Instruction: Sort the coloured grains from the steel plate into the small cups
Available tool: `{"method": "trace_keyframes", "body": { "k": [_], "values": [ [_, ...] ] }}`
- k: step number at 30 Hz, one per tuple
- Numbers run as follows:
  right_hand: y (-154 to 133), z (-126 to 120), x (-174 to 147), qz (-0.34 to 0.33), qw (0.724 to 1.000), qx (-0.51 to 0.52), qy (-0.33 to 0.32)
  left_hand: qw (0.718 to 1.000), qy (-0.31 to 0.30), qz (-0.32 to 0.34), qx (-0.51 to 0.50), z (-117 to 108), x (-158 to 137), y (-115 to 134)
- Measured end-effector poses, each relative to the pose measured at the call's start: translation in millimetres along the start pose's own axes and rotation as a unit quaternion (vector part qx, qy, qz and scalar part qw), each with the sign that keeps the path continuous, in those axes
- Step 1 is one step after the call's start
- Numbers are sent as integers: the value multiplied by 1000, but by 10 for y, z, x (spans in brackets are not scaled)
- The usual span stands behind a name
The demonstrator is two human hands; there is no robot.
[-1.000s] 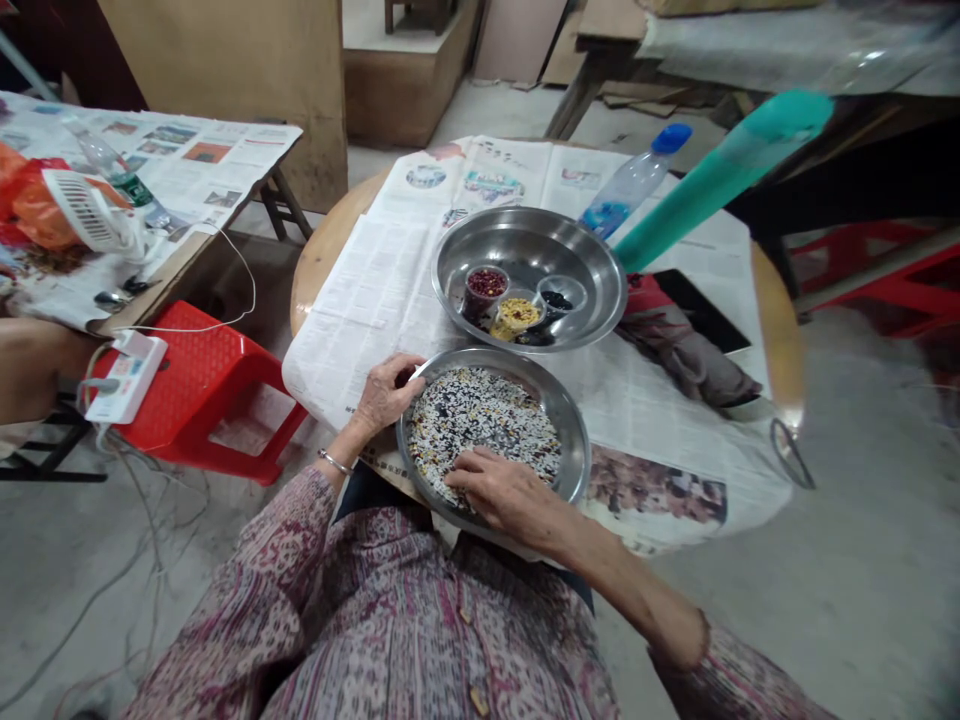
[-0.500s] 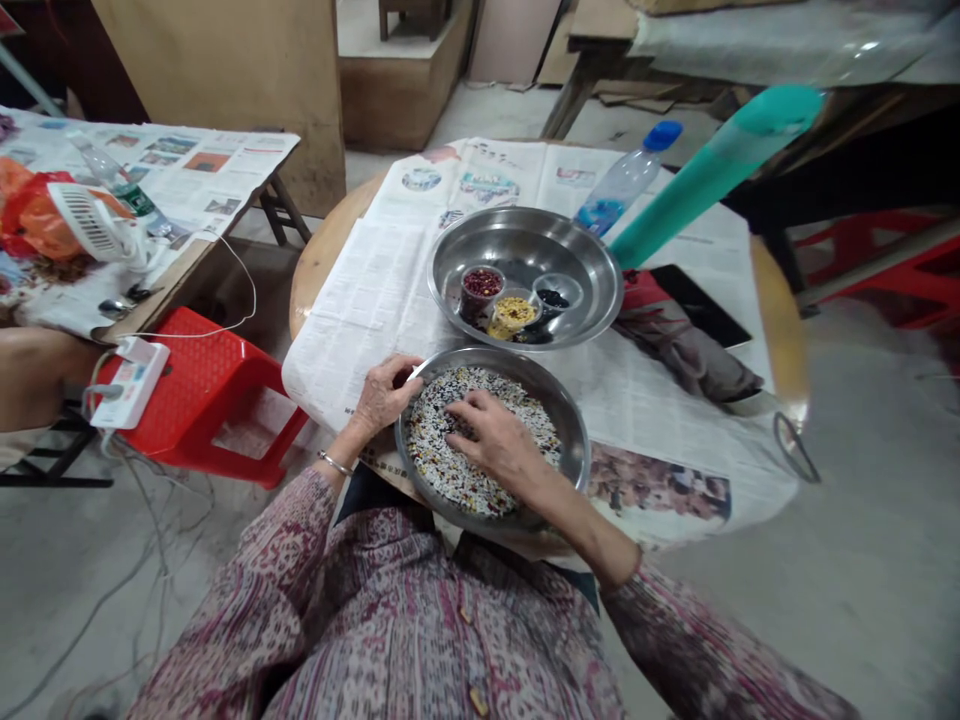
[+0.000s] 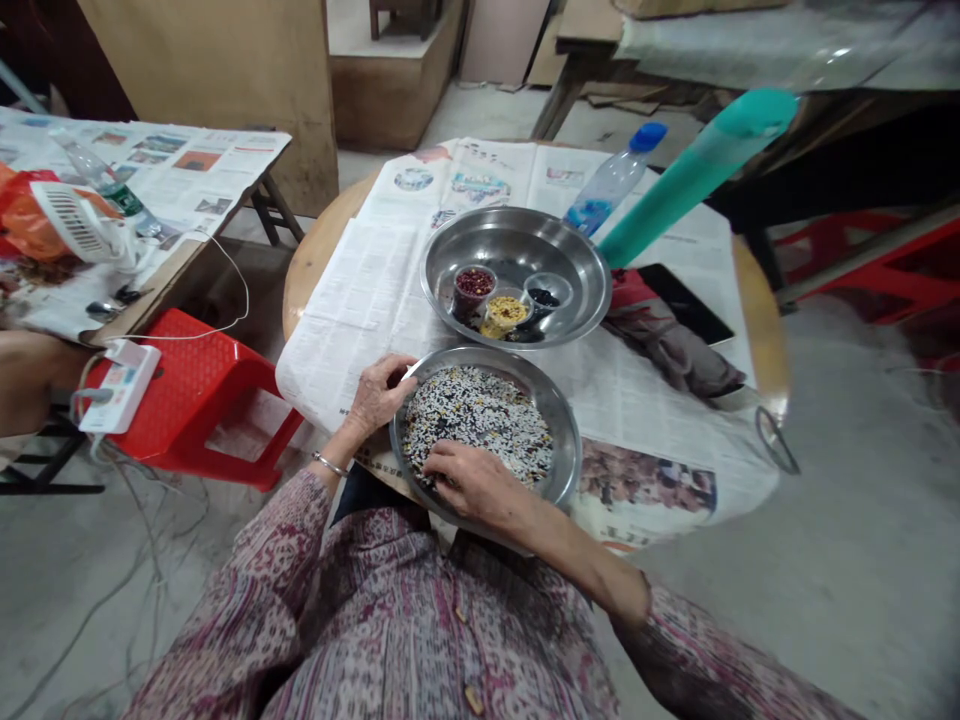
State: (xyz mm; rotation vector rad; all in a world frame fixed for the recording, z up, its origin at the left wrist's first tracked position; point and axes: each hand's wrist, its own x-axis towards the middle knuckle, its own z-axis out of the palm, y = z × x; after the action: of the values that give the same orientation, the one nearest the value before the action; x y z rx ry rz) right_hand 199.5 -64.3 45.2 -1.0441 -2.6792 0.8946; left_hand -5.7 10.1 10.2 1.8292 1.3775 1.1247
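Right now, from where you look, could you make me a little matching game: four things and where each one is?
1. round steel pan of mixed grains
2. clear plastic bottle with a blue cap
3. red plastic stool
4. small clear cup of yellow bits

A. beside a long green cylinder
B. inside the larger steel basin
C. left hand at its rim
D. white power strip at its edge

Pairs: 1-C, 2-A, 3-D, 4-B

grains (image 3: 480, 405): partly hidden by right grip (image 3: 474, 484) | orange bag (image 3: 28, 222): cut off left
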Motion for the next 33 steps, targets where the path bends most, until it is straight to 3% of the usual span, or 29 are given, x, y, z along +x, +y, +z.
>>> {"method": "trace_keyframes", "body": {
  "k": [3, 5, 8, 12, 17, 19, 21, 26, 29, 33],
  "values": [
    [172, -56, -73, 41, 994, -91, 36, 1000, 1, -1, 6, -3, 1, 5],
    [317, -120, -121, 76, 985, -121, 99, 1000, -1, 0, 3, 0, 0, -1],
    [464, -166, -215, 99, 970, -108, 195, 1000, -3, 3, -3, 13, -2, -39],
    [507, -83, -374, 83, 968, -61, 229, 1000, 8, 12, 0, 7, 15, -101],
    [537, 17, -575, 90, 958, -55, 266, 982, -1, 130, 140, -125, 59, 84],
    [555, 18, -645, 100, 949, -62, 293, 959, -46, 182, 212, -171, 18, 255],
    [565, 16, -705, 109, 936, -75, 325, 938, -134, 200, 251, -176, -77, 429],
    [581, 96, -769, 103, 906, -83, 402, 893, -295, 122, 317, -21, -370, 704],
    [612, 174, -738, 82, 891, -37, 444, 893, -332, 73, 295, 124, -457, 765],
    [646, 220, -676, 38, 867, 16, 497, 924, -327, 64, 189, 396, -481, 779]
  ]
}}
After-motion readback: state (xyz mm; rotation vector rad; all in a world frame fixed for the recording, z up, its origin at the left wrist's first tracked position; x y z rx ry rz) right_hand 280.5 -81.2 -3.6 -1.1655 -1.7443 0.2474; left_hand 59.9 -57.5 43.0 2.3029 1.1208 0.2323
